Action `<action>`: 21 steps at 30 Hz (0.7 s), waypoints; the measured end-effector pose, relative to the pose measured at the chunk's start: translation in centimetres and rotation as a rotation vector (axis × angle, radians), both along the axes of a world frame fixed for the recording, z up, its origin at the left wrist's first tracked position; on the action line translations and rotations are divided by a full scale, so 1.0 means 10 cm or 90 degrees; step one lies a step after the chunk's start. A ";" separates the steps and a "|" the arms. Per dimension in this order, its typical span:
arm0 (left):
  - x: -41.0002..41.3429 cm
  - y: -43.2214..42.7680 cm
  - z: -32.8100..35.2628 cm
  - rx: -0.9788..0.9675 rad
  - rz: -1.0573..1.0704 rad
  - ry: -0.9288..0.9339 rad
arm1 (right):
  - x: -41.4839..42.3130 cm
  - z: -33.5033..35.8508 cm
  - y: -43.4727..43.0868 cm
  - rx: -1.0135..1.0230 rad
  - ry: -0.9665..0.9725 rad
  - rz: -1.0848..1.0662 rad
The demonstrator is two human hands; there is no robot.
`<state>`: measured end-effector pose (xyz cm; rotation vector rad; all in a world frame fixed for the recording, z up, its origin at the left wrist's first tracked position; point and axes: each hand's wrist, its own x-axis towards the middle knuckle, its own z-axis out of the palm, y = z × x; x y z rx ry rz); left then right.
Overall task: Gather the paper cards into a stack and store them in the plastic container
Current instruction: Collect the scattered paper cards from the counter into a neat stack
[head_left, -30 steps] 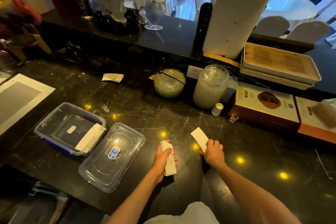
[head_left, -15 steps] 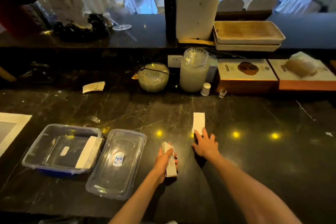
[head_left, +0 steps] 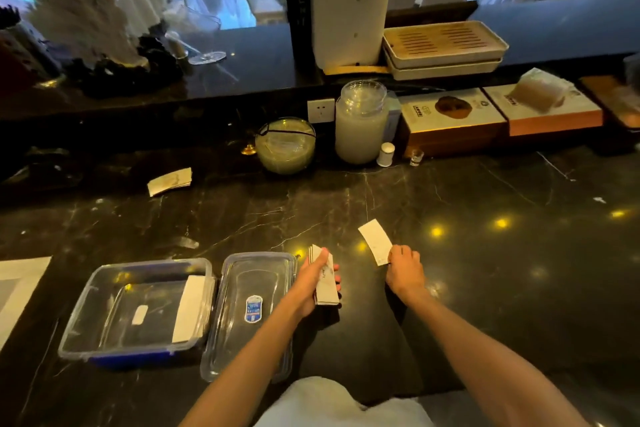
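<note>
Glossy marble counter (head_left: 450, 288), clear plastic container (head_left: 104, 288)

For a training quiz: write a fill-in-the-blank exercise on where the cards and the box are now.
1. The left hand holds a ____ of cards.
2. The right hand pinches a single card at its ____ end.
3. The lid lies to the ____ of the open box.
4. Another card leans against the box's ____ wall.

Missing: stack; near; right; right
</note>
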<state>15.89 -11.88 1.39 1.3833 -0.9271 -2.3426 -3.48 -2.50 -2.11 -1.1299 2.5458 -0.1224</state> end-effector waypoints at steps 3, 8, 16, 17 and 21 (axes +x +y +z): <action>0.01 -0.21 -0.09 0.001 -0.030 0.014 | 0.03 -0.02 -0.12 -0.001 0.004 -0.031; 0.14 -0.38 -0.07 0.026 -0.061 0.027 | 0.32 -0.03 -0.24 0.016 0.003 -0.097; 0.58 -0.42 0.20 0.049 -0.188 0.033 | 0.77 0.29 0.00 -0.258 -0.171 -0.032; 0.64 -0.43 0.24 0.055 -0.219 0.024 | 0.79 0.40 0.02 -0.277 -0.171 0.021; 0.89 -0.55 0.35 0.077 -0.339 0.050 | 0.89 0.83 0.02 -0.321 -0.151 0.235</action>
